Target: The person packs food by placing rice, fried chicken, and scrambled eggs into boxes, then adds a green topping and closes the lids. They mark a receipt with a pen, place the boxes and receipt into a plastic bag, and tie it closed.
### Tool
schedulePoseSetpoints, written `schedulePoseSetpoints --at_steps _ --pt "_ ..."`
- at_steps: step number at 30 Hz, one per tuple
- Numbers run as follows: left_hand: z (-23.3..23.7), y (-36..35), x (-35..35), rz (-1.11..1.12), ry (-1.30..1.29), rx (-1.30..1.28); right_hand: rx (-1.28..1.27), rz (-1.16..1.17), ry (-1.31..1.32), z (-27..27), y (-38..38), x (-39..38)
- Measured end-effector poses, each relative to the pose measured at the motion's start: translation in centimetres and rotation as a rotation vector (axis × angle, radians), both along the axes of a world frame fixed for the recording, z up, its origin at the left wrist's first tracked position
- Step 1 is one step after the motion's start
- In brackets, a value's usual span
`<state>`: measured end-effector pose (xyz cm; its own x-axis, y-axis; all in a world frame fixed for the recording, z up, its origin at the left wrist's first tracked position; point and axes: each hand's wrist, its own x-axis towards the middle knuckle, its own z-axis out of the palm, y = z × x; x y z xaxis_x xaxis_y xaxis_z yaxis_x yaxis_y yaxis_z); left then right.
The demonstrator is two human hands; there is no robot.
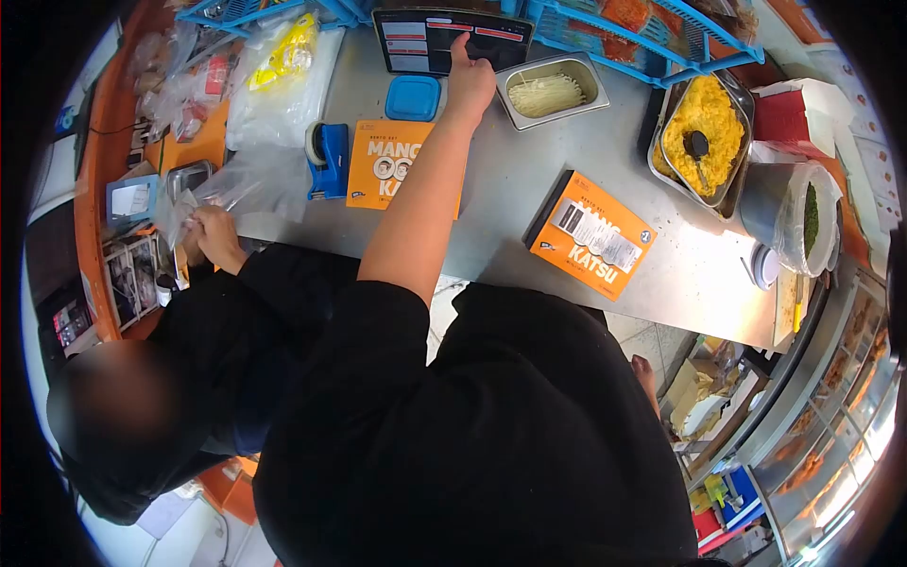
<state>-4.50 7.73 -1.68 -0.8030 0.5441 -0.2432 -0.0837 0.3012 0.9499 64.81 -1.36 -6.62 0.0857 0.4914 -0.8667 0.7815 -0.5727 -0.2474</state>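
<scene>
My left hand (469, 87) reaches across the steel counter with its index finger stretched out onto the screen of a tablet (406, 59); it holds nothing. Below that arm lies an orange katsu box (373, 180), partly covered by the forearm. To the hand's right sits a steel pan of pale shredded food (553, 93), and to its left a blue-lidded container (413, 97). My right hand (643, 370) hangs low beside my body, past the counter's front edge; its fingers are too small and partly hidden to read. Another orange box (593, 236) with a white label lies above it.
A co-worker's hand (217, 238) holds a clear plastic bag (255, 184) at left, near a blue tape dispenser (327, 161). Right: a tray of yellow food (704, 118) with a black-handled utensil, and a bag-lined tub (770, 203). Blue baskets (624, 42) line the back.
</scene>
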Motion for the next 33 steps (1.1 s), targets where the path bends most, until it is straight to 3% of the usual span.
schedulePoseSetpoints --at_steps 9,12,22,33 --pt "-0.8 0.4 -0.4 0.018 -0.03 0.004 0.019 -0.095 0.049 -0.3 -0.7 -1.0" --pt "-1.5 0.5 -0.5 0.029 -0.046 0.068 0.054 -0.037 0.017 2.3 -0.5 -3.6" --pt "-1.6 0.6 -0.4 0.044 0.021 -0.043 -0.02 -0.044 0.013 -0.4 0.1 0.4" --pt "-2.7 0.6 -0.4 0.053 0.071 0.017 -0.023 -0.071 0.056 -1.4 -0.3 1.5"
